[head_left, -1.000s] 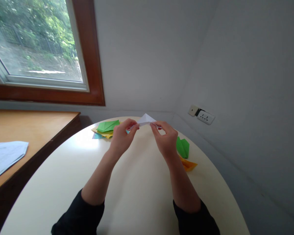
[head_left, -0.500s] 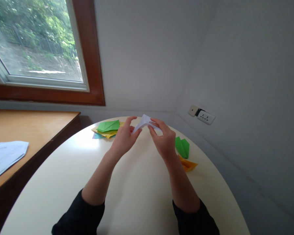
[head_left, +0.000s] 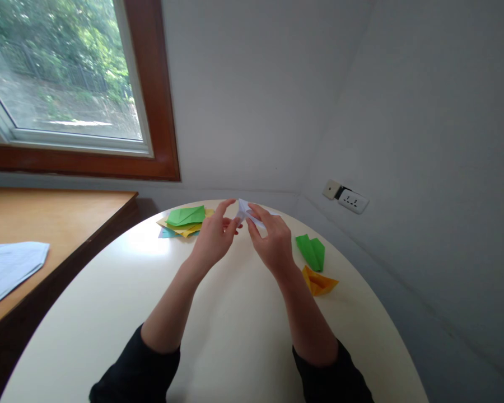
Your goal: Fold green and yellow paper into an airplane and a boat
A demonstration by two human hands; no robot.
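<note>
Both my hands hold the white folded paper [head_left: 247, 214] above the round table [head_left: 235, 324]. Left hand [head_left: 212, 238]: thumb and fingers pinched on its left end. Right hand [head_left: 271, 243]: fingers closed on its right part. Long axis runs left–right between my fingertips; a pointed corner aims up and away from me. Left of my fingers: a stack of coloured sheets [head_left: 183, 221]. Right of them: a green folded piece [head_left: 311, 252], an orange folded piece [head_left: 319, 281] just beside it.

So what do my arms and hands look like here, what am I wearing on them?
Both forearms are bare, with dark black sleeves pushed up toward the elbows. The left hand and right hand are bare: no gloves, watch or bracelet visible; rings cannot be made out.
</note>
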